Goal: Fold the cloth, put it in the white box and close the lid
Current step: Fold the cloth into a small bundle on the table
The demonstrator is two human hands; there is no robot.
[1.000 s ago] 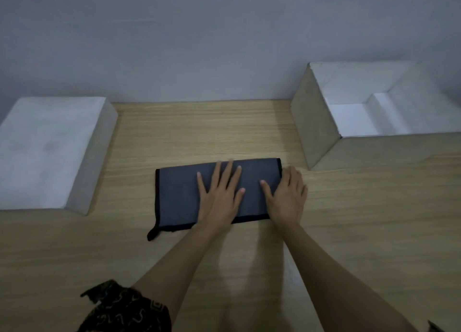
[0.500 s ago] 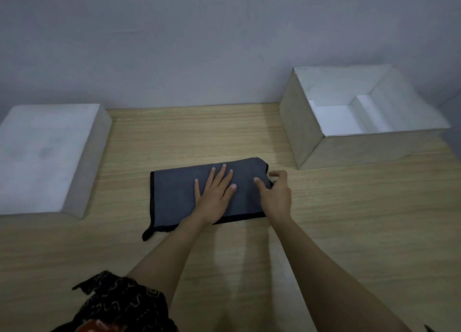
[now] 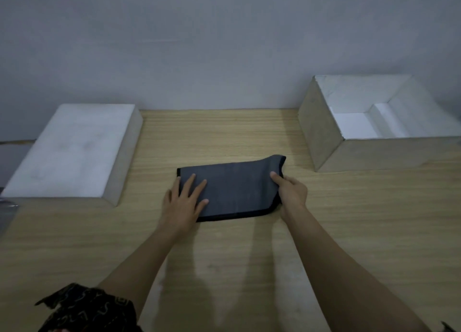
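Observation:
A dark grey cloth (image 3: 237, 188) with black edging lies folded into a rectangle at the middle of the wooden table (image 3: 224, 137). My left hand (image 3: 183, 204) rests flat on its left end, fingers spread. My right hand (image 3: 290, 194) pinches the cloth's right edge, which is lifted and curled off the table. The open white box (image 3: 369, 154) stands at the far right, its inside bare. Its white lid (image 3: 72, 149) lies flat at the far left.
A grey wall runs along the table's far edge. A patterned dark sleeve (image 3: 87, 309) shows at the bottom left. Bare tabletop stretches between the cloth and me and to the right below the box.
My left hand slid to the cloth's left end. My right hand went from lying flat to gripping the right edge and lifting it. The view shifted.

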